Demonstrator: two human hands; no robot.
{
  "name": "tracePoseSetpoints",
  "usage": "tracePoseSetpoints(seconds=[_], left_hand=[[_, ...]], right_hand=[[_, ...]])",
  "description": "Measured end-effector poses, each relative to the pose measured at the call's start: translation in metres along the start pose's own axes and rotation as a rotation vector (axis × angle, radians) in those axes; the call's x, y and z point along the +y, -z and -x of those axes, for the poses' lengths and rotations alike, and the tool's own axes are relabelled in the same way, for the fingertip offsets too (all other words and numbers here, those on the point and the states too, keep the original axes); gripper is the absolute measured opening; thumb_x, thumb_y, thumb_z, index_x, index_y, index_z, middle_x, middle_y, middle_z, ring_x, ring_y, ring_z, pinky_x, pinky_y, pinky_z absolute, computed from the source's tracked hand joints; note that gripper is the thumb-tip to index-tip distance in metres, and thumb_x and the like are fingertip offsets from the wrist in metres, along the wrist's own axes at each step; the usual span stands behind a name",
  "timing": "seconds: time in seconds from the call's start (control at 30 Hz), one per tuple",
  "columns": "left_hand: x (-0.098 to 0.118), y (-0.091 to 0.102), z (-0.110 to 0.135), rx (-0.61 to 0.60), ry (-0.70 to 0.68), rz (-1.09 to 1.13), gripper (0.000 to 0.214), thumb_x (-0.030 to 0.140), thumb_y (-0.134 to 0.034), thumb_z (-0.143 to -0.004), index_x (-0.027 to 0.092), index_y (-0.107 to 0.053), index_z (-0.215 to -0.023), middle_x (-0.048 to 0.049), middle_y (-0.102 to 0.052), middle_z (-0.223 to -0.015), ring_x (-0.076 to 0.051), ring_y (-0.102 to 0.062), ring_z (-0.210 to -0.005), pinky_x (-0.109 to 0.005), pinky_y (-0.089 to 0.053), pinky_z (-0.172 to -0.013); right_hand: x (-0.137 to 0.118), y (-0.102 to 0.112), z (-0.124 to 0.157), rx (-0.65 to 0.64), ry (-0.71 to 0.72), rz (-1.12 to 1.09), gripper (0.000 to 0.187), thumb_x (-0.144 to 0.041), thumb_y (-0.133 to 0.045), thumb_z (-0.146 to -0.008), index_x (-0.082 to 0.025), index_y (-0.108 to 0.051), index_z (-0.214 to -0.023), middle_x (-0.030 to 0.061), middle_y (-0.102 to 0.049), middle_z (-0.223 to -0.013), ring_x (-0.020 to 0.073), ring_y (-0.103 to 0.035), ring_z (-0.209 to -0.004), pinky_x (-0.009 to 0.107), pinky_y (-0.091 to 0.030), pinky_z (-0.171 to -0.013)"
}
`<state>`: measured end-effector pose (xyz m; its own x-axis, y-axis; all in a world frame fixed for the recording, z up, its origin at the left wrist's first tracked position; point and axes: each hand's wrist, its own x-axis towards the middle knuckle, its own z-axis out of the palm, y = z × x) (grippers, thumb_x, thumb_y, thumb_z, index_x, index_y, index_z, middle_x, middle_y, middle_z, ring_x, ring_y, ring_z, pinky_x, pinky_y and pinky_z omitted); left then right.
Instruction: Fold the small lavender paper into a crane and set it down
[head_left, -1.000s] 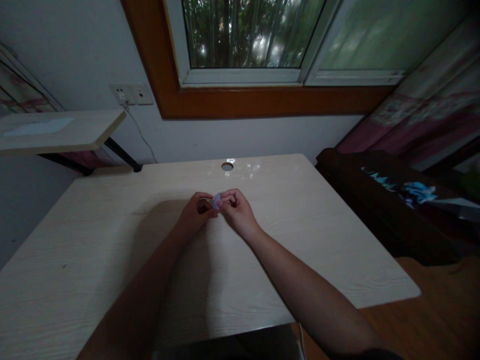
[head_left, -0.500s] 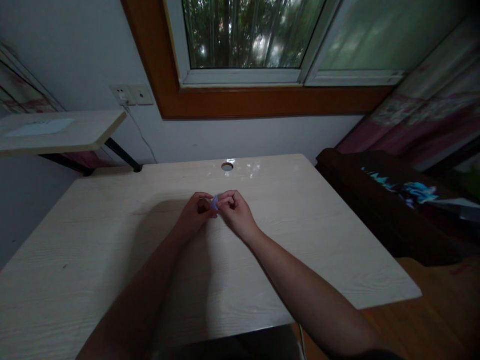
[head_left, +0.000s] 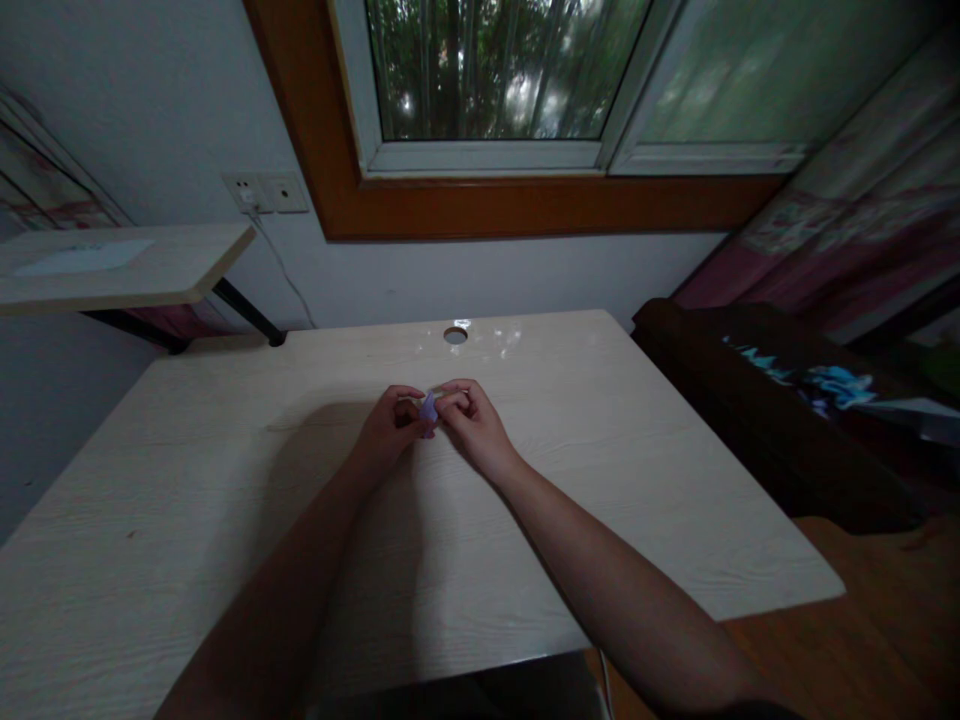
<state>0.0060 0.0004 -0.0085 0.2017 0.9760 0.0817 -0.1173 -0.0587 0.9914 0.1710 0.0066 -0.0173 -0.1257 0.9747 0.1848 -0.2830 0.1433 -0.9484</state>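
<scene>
My left hand [head_left: 391, 427] and my right hand [head_left: 471, 423] meet over the middle of a pale wooden table [head_left: 225, 480]. Between their fingertips sits a small purple piece [head_left: 428, 409], perhaps folded paper. Both hands pinch it, fingers curled, just above the tabletop. Most of the piece is hidden by my fingers.
A round cable hole [head_left: 454, 335] lies at the table's far edge. A second pale tabletop [head_left: 112, 265] stands at the left, with wall sockets [head_left: 264, 191] and a cord beside it. A dark sofa [head_left: 757, 400] stands to the right, under a window [head_left: 495, 70].
The hands stay in place; the fingers have shifted slightly on the purple piece, which now looks darker and turned a little.
</scene>
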Motion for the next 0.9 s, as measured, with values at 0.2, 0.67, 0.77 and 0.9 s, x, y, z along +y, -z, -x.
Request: tracePoseSetpoints(seconds=[0.2, 0.67, 0.77, 0.9], left_hand=[[0.004, -0.0009, 0.0012, -0.005, 0.002, 0.003, 0.047, 0.027, -0.082, -0.07, 0.019, -0.051, -0.105, 0.0074, -0.061, -0.063, -0.013, -0.065, -0.062, -0.026, -0.05, -0.066], [0.0021, -0.0023, 0.003, -0.108, 0.049, -0.002, 0.053, 0.019, -0.079, -0.07, 0.021, -0.047, -0.113, 0.0081, -0.059, -0.065, -0.013, -0.065, -0.064, -0.028, -0.05, -0.069], [0.0035, -0.003, 0.004, -0.123, 0.054, -0.034, 0.054, 0.021, -0.079, -0.07, 0.021, -0.048, -0.113, 0.008, -0.059, -0.065, -0.013, -0.065, -0.063, -0.028, -0.049, -0.068], [0.0018, -0.0025, 0.0034, -0.132, 0.048, -0.048, 0.052, 0.022, -0.079, -0.071, 0.021, -0.049, -0.113, 0.0082, -0.057, -0.065, -0.012, -0.063, -0.062, -0.027, -0.049, -0.067]], right_hand=[[-0.0023, -0.0019, -0.0006, 0.001, -0.02, 0.027, 0.034, -0.033, -0.072, -0.077, -0.024, -0.054, -0.105, -0.0031, -0.066, -0.077, 0.0153, -0.064, -0.071, 0.032, -0.049, -0.073], [-0.0021, -0.0011, -0.0009, 0.008, -0.027, 0.022, 0.038, -0.031, -0.075, -0.074, -0.024, -0.056, -0.106, -0.0045, -0.063, -0.073, 0.0139, -0.06, -0.065, 0.029, -0.048, -0.067], [-0.0024, -0.0004, 0.0, 0.014, -0.016, 0.033, 0.037, -0.033, -0.074, -0.075, -0.024, -0.056, -0.105, -0.0044, -0.063, -0.071, 0.0144, -0.059, -0.065, 0.028, -0.047, -0.066], [-0.0034, 0.0001, 0.0018, 0.036, 0.017, 0.074, 0.032, -0.034, -0.072, -0.078, -0.024, -0.057, -0.105, -0.0041, -0.062, -0.071, 0.0144, -0.058, -0.065, 0.028, -0.045, -0.065]])
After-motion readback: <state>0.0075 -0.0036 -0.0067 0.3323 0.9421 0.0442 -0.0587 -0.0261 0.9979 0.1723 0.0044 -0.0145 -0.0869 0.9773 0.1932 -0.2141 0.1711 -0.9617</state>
